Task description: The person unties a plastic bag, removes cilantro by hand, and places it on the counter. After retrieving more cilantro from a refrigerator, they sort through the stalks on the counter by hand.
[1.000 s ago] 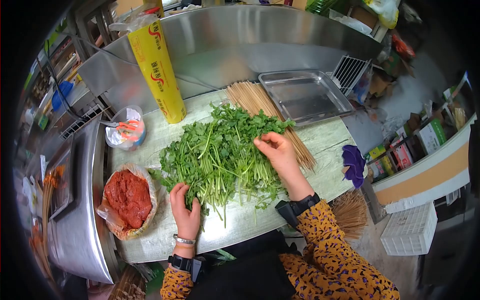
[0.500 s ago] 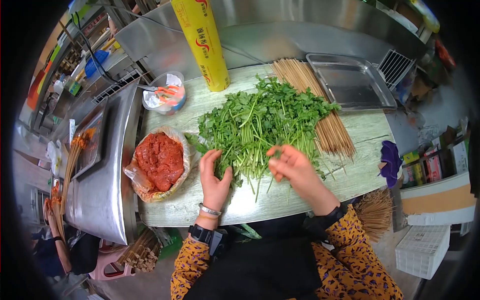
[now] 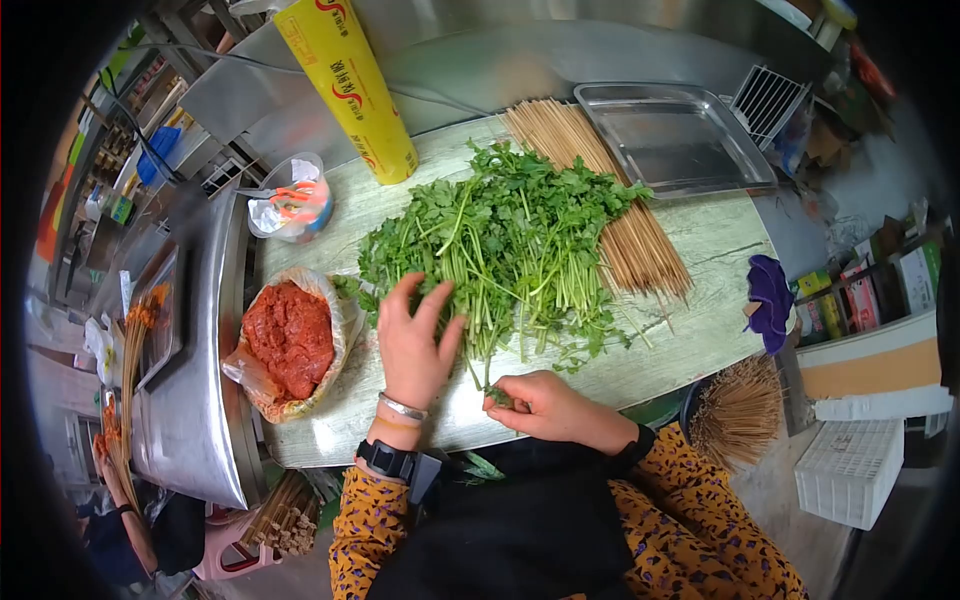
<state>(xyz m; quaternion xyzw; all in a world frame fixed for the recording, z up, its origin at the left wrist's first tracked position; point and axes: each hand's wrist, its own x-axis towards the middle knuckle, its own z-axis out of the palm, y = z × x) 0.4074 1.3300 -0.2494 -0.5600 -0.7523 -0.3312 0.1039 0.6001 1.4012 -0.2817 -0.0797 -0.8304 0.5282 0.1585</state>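
- the left hand [image 3: 410, 345] lies open on the near left edge of the coriander pile [image 3: 515, 235], fingers fanned over the stems and closed round nothing. laid flat like that, it seems to pin the loose stalks in place.
- the right hand [image 3: 548, 406] is drawn in close to the body at the table's near edge. its thumb and fingertips are pinched shut on a small coriander sprig [image 3: 497, 397], which is just clear of the pile's stem ends; the other fingers are curled in.
- the pile sits in the middle of the wood-grain table top [image 3: 700, 330], leaves away from the person and cut stems toward them, so the bare ends are the part nearest both hands.
- bamboo skewers [image 3: 625, 235] lie in a flat sheaf against the pile's right side, partly under the leaves and running the same way as the stems.
- an empty steel tray [image 3: 675, 135] stands beyond the skewers at the far right corner, away from both hands.
- an open bag of red minced meat [image 3: 290, 340] sits just left of the left hand, its plastic rolled down so the top is exposed.
- a yellow roll of cling film [image 3: 350, 85] leans at the far left, with a small plastic tub [image 3: 290, 205] near it.
- a purple cloth [image 3: 770, 300] hangs at the table's right edge, and below it is another bundle of skewers [image 3: 735, 410].
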